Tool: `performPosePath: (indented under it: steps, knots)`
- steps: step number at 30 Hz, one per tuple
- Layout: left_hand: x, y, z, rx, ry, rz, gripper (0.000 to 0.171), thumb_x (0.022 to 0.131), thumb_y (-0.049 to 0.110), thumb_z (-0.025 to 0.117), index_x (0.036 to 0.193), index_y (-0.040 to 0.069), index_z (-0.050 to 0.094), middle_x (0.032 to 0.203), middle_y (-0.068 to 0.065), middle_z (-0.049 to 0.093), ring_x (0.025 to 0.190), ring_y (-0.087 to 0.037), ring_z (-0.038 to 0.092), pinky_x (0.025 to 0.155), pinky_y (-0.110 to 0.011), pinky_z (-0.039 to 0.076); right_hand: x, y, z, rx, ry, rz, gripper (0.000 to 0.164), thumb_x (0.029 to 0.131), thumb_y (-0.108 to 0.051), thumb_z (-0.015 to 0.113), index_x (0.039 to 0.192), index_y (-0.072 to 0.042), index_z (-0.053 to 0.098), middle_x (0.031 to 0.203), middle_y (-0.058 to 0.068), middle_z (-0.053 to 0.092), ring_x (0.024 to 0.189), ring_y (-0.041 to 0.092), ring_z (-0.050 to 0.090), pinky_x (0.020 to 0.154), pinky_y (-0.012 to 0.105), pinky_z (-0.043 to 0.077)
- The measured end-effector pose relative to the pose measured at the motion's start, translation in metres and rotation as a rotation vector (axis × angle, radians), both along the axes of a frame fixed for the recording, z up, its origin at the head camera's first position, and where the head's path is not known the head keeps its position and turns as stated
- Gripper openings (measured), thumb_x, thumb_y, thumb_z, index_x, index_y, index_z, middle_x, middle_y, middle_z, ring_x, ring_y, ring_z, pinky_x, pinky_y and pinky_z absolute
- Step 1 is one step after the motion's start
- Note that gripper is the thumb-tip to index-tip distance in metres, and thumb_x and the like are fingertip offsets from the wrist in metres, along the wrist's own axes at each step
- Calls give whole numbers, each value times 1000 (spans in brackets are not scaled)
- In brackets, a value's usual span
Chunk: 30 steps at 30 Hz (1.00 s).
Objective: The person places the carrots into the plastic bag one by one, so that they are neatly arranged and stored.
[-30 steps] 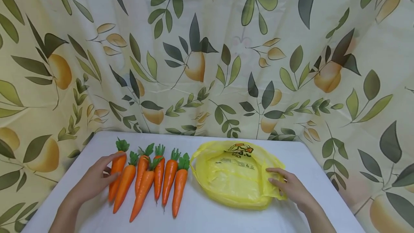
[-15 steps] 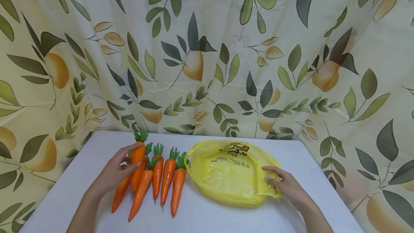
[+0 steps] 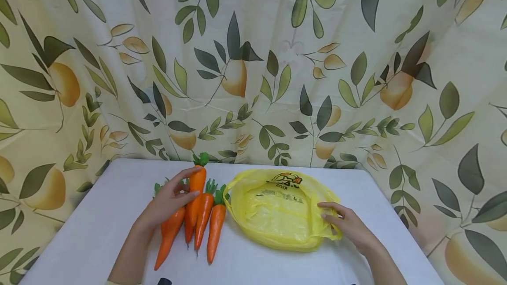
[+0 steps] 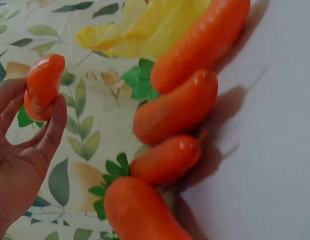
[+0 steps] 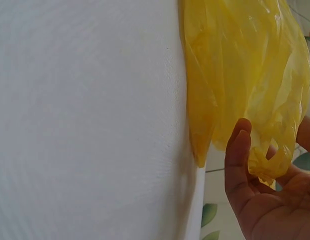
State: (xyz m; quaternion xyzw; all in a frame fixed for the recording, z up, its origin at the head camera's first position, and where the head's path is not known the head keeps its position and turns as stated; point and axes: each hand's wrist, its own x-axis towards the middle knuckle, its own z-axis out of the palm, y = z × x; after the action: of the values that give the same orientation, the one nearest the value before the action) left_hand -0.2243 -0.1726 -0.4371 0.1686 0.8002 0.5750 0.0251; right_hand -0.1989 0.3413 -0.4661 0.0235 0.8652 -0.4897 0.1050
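My left hand pinches an orange carrot with green leaves between thumb and fingers. This carrot is raised upright over the row of other carrots. In the left wrist view the held carrot is off the table, apart from the several lying ones. To the right, a yellow plastic bag lies with its mouth spread wide and black print inside. My right hand grips the bag's right edge; in the right wrist view, thumb and fingers surround the bag's bunched handle. Left-hand carrots are partly hidden behind my left hand.
Several carrots lie side by side left of the bag, the nearest one close to its left rim. They rest on a white table. A curtain printed with leaves and fruit hangs behind the table's back edge.
My left hand has lifted the leftmost carrot from the table and carried it rightward over the others, towards the bag. My right hand stays at the bag's right edge.
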Motion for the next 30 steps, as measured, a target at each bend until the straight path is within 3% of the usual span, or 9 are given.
performPosePath:
  steps: [4,14,19,24,30]
  knots:
    - [-2,17,3,47,-8,-56,59,99,26,73,151,39,49,155,-4,43,114,-36,57,86,-45,54,1,0,0,-11,-4,4,47,104,-31,65,144,-7,60,158,26,38,140,41,39,101,48,45]
    - [-1,68,7,144,-42,-191,58,100,21,73,152,36,51,153,-6,42,110,-32,59,90,-42,53,3,-2,2,-25,1,46,45,105,-30,63,143,-8,61,159,25,37,146,47,30,110,66,31]
    - [1,89,6,197,-49,-260,59,99,19,73,152,35,51,154,-2,43,108,-34,60,89,-42,53,3,-2,1,-11,15,65,42,104,-26,64,142,-9,62,155,22,44,139,40,39,106,58,38]
    - [2,106,11,178,-45,-335,59,99,20,74,151,37,52,153,5,46,110,-32,61,87,-44,55,4,-5,1,-4,23,81,40,103,-26,65,141,-11,64,150,18,50,126,31,47,97,45,42]
    - [-1,135,4,151,-72,-384,57,99,19,74,149,35,54,145,5,54,105,-28,64,87,-52,54,5,-8,-1,4,46,92,37,103,-25,66,137,-12,66,151,16,50,134,36,42,101,51,40]
